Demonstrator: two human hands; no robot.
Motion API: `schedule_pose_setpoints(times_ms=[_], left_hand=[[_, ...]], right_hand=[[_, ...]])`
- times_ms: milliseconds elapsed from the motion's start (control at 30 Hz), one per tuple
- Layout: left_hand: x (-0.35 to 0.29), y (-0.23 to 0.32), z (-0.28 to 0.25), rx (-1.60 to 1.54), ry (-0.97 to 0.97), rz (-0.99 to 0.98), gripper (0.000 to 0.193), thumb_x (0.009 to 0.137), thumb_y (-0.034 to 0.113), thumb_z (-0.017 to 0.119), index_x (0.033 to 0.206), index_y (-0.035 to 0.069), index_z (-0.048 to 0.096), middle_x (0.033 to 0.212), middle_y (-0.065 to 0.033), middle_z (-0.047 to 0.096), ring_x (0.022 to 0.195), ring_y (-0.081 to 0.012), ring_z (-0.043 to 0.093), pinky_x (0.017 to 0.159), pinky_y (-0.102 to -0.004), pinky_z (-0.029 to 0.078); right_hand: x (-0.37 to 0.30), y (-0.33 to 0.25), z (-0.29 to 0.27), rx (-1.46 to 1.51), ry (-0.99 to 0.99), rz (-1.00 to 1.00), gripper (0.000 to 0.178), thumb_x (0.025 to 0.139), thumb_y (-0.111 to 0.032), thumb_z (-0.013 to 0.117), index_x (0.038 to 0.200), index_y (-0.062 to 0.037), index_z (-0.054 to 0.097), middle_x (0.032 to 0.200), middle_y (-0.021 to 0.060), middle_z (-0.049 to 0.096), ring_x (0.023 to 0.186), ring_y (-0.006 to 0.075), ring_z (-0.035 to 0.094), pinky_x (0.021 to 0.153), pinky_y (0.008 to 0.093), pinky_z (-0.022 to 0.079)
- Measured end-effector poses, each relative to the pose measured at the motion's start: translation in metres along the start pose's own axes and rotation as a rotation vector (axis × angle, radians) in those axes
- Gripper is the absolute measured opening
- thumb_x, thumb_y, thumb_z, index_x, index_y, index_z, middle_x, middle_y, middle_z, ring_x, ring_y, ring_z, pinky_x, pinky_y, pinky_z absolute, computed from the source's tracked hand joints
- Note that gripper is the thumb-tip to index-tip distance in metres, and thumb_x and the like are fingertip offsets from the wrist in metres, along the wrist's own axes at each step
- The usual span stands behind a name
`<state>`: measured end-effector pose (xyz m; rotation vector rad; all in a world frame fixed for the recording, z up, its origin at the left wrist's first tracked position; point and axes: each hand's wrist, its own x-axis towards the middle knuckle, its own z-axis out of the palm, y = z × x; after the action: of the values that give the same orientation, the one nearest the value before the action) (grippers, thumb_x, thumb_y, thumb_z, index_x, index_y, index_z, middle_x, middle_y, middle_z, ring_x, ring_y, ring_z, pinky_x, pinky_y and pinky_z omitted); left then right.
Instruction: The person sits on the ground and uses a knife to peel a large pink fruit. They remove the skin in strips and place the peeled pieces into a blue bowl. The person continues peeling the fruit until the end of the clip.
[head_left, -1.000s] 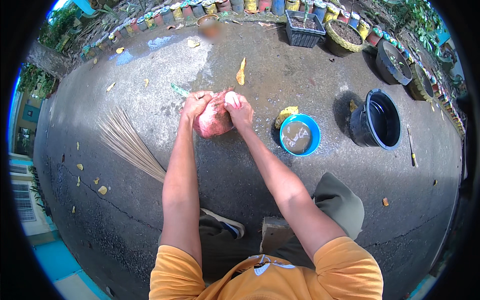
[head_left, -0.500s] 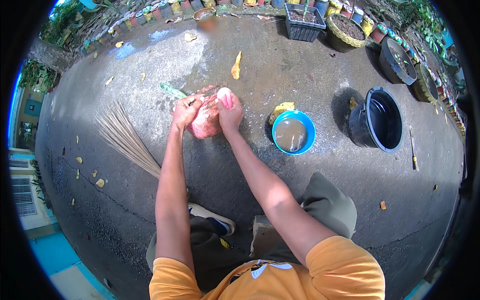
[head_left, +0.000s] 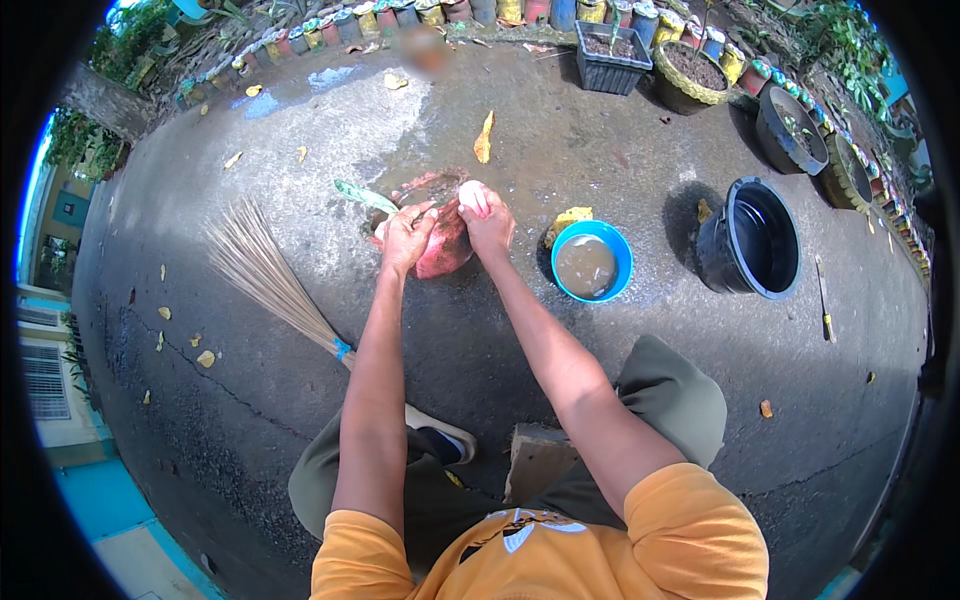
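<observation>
A rounded, wet, reddish-pink pot [head_left: 442, 258] with dark brown patches is tilted on the wet concrete in front of me, between my two hands. My left hand [head_left: 405, 240] grips its left side, thumb toward the middle. My right hand [head_left: 488, 225] is closed around a pale pink, rounded thing [head_left: 473, 197] at the pot's upper right; fingers hide most of it, so its kind is unclear. Just beyond my left hand a long green leaf [head_left: 362, 194] sticks out to the left. Whether it grows from the pot is hidden.
A stick broom [head_left: 270, 270] lies left of my left forearm. To the right stand a blue pail of murky water [head_left: 587, 266] and a large black basin [head_left: 715, 250]. Farther right lies a thin yellow-handled tool [head_left: 825, 300]. Planters [head_left: 610, 70] line the far edge.
Both hands have shifted slightly right along with the pot. My left hand's fingers now lie flatter over its side. The view has moved a little, showing the broom's blue tie.
</observation>
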<state>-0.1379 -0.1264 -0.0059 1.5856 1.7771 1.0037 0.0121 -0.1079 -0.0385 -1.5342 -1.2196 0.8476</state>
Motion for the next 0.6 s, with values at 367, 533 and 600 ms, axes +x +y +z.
schedule_pose_setpoints(times_ms=[367,533,600], left_hand=[[-0.041,0.002,0.027,0.141,0.089,0.14,0.028,0.086,0.024,0.065,0.11,0.01,0.069,0.098,-0.0109,0.068,0.094,-0.0264,0.062,0.084,-0.0368,0.048],[-0.057,0.018,0.064,0.284,0.275,0.149,0.024,0.084,0.028,0.064,0.103,0.016,0.071,0.09,-0.0064,0.066,0.093,-0.0256,0.058,0.09,-0.0438,0.036],[-0.063,0.021,0.075,0.367,0.275,0.082,0.023,0.083,0.029,0.065,0.103,0.018,0.07,0.093,-0.0023,0.067,0.097,-0.0218,0.057,0.097,-0.0459,0.026]], right_hand=[[-0.049,-0.001,-0.04,-0.047,-0.059,-0.204,0.054,0.071,-0.021,0.077,0.121,-0.0081,0.061,0.104,0.0181,0.065,0.097,0.035,0.063,0.086,0.0405,0.051],[-0.036,0.015,-0.054,-0.047,-0.137,-0.042,0.052,0.073,-0.011,0.076,0.121,-0.0024,0.06,0.112,0.0156,0.066,0.102,0.0226,0.064,0.09,0.0318,0.049],[-0.034,0.024,-0.056,0.007,-0.113,-0.088,0.051,0.073,-0.009,0.075,0.121,-0.0005,0.059,0.112,0.0134,0.066,0.101,0.0194,0.064,0.09,0.0302,0.049]])
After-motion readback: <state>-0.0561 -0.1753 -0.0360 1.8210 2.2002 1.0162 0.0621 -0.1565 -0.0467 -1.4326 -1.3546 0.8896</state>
